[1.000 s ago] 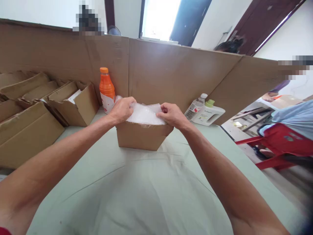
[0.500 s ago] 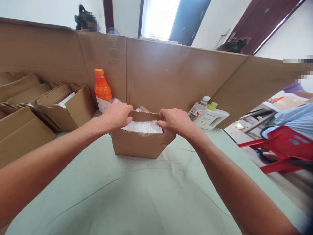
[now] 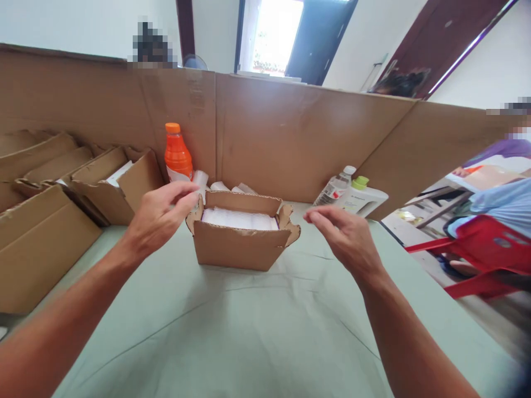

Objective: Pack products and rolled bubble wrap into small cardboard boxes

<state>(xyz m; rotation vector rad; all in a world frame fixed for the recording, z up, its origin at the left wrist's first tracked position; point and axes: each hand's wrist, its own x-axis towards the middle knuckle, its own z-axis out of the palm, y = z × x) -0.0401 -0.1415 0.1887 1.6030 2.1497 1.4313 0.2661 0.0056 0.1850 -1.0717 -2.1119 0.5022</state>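
A small open cardboard box (image 3: 236, 249) stands in front of me, with folded flaps at its two ends. White bubble wrap (image 3: 240, 219) fills it nearly to the rim; what lies under the wrap is hidden. My left hand (image 3: 164, 213) is beside the box's left end, thumb and fingers apart, with the fingertips near the left flap; whether they touch it I cannot tell. Off the right end, my right hand (image 3: 344, 232) hovers clear of the box. Its fingers are loosely bent, thumb tip close to them, and nothing shows in them.
Several cardboard boxes (image 3: 45, 249) line the left side. An orange bottle (image 3: 178, 152) and clear plastic rolls (image 3: 219, 186) are behind the box. At right stand a clear bottle (image 3: 336, 185) and a white jug (image 3: 365, 199) before a cardboard partition (image 3: 282, 132). A red chair (image 3: 489, 243) is beyond the table.
Both hands have let go of the box's rim and moved outward, left hand to the left and right hand to the right. The end flaps are now exposed. The box has barely moved.
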